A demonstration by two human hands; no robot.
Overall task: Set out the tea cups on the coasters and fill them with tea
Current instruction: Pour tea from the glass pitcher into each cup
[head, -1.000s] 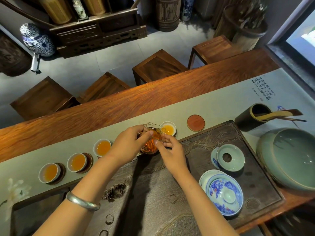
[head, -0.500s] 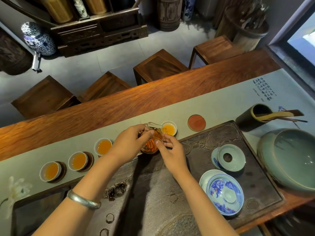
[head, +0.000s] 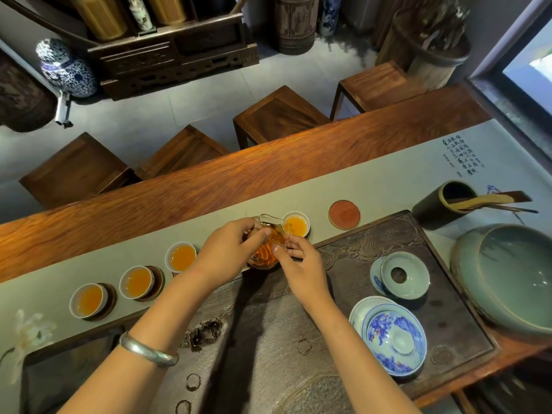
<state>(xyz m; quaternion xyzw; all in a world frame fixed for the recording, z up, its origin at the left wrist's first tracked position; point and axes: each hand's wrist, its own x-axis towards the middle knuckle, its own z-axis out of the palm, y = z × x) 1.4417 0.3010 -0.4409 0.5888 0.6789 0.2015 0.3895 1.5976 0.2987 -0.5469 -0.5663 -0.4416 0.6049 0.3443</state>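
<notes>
A glass pitcher [head: 266, 248] of amber tea stands at the far edge of the dark tea tray [head: 388, 234]. My left hand [head: 228, 252] grips its left side, thumb at the rim. My right hand [head: 301, 262] pinches its right side by the handle. Just beyond the spout a white cup [head: 296, 225] holds tea. Three more filled cups [head: 180, 256] [head: 137, 282] [head: 88, 300] stand in a row to the left on dark coasters. One round red coaster [head: 344, 214] lies bare to the right.
A blue-and-white lidded gaiwan [head: 393, 342] and a celadon strainer [head: 404, 274] sit on the tray's right side. A large celadon bowl [head: 513, 276] and a dark tool holder [head: 439, 201] stand further right. Wooden stools line the table's far side.
</notes>
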